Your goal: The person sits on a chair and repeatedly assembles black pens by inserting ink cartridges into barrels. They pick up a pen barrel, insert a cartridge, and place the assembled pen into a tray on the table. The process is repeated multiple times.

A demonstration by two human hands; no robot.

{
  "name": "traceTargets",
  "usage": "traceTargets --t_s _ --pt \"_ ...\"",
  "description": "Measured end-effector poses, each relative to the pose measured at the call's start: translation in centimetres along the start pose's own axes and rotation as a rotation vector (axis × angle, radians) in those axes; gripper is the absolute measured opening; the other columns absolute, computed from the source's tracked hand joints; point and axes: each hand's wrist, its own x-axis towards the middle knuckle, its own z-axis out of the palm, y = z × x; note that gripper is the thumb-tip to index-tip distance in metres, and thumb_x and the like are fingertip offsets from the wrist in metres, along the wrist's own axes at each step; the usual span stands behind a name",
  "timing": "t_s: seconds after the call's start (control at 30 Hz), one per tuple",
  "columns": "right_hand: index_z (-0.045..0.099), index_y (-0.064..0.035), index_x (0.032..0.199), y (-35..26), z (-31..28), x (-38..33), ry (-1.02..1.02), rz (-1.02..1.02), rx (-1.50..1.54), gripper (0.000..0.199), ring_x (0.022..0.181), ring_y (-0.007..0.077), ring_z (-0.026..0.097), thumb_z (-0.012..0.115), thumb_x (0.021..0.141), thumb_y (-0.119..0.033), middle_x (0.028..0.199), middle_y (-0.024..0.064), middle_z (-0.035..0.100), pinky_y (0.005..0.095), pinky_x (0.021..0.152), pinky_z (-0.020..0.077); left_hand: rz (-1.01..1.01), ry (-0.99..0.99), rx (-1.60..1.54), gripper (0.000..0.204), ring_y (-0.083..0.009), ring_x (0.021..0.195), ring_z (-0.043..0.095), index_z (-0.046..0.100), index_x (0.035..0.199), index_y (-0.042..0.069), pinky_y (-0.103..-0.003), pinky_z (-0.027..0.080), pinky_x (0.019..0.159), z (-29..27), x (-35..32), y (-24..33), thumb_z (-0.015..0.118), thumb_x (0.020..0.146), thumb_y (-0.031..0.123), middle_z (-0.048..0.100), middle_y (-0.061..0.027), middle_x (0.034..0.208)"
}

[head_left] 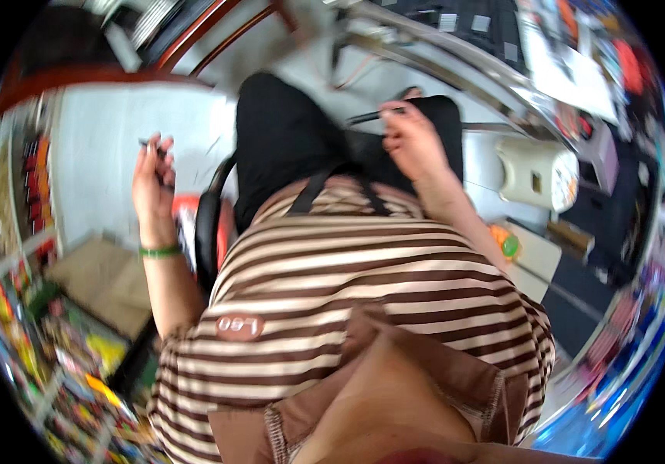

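I see left hand raised at the left, fingers pinched on a small dark object, right hand over black-clad lap, gripping a thin dark pen-like tool, striped shirt below

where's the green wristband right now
In the head view the green wristband sits on the person's left wrist, left of centre, just below the raised left hand and beside the striped shirt.
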Motion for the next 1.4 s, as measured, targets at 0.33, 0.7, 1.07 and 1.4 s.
traceTargets --t_s 0.33,0.7,1.07,1.4 --pt "0.048 -0.0049 0.091 -5.1 0.5 -3.1 0.140 -0.564 -0.411 0.021 0.068 0.0089 0.051 0.044 0.093 -0.025 0.080 0.0029 0.056 0.0221 0.063 0.0417 -0.320 -0.679 0.152 0.015 -0.0052 0.060 0.051 0.053 0.100 0.010 -0.016 0.033 0.047 19.3 -1.8 -7.9 0.044 0.093 0.020 0.064 -0.0062 0.093" --pt "0.062 -0.0007 0.091 -20.9 -6.7 -7.7 0.972 -0.870 -0.952 0.016 0.064 0.0084 0.052 0.058 0.081 -0.013 0.077 0.0021 0.061 0.0218 0.059 0.0418 -0.549 -0.616 0.014 0.014 -0.0064 0.060 0.050 0.054 0.096 0.009 -0.017 0.035 0.046 17.7 1.1 -12.1 0.050 0.090 0.021 0.064 -0.0086 0.094" --pt "0.062 -0.0144 0.102 -28.5 -12.8 -3.3 0.996 -0.647 -1.876 0.032 0.088 0.0307 0.060 0.059 0.071 -0.020 0.093 0.0142 0.063 0.0370 0.080 0.0468 -0.548 -0.623 -0.008 0.014 -0.0063 0.060 0.050 0.052 0.098 0.007 -0.017 0.035 0.046 17.6 1.3 -12.2 0.050 0.090 0.019 0.062 -0.0101 0.098" --pt "0.060 -0.0136 0.104 -29.0 -13.7 -0.2 1.019 -0.625 -1.975 0.031 0.086 0.0319 0.060 0.054 0.076 -0.024 0.092 0.0148 0.063 0.0396 0.078 0.0477 -0.546 -0.638 -0.003 0.017 -0.0070 0.061 0.048 0.051 0.100 0.007 -0.018 0.034 0.048 17.6 1.3 -12.1 0.051 0.089 0.020 0.060 -0.0111 0.104"
